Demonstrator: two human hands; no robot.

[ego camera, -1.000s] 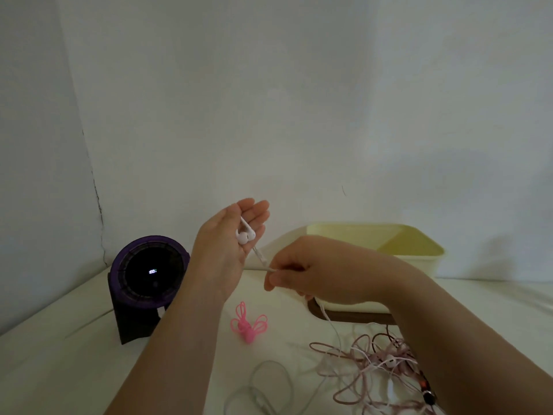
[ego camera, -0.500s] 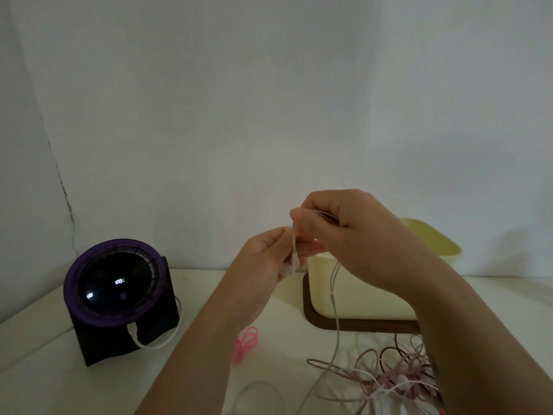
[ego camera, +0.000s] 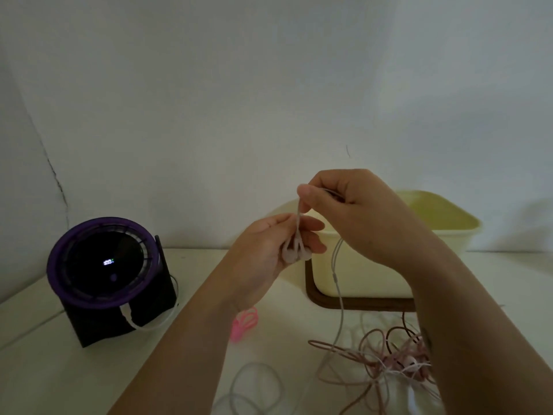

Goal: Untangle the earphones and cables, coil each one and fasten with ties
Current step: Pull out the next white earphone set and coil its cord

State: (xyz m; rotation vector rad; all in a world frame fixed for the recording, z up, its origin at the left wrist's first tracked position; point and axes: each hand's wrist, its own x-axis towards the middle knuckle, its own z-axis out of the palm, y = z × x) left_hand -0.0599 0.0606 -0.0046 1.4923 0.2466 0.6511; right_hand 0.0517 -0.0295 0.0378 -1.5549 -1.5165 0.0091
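Coiling seemingly begun: your left hand (ego camera: 269,247) gripped the white earphones (ego camera: 294,254); your right hand (ego camera: 353,214), just above, pinched their cable (ego camera: 337,274), which trailed into the tangle (ego camera: 398,360) below. Next move probably called for freeing slack.

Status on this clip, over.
Left hand holds earbuds. Right hand pinches their cord. Cord hangs down toward pink cable tangle.
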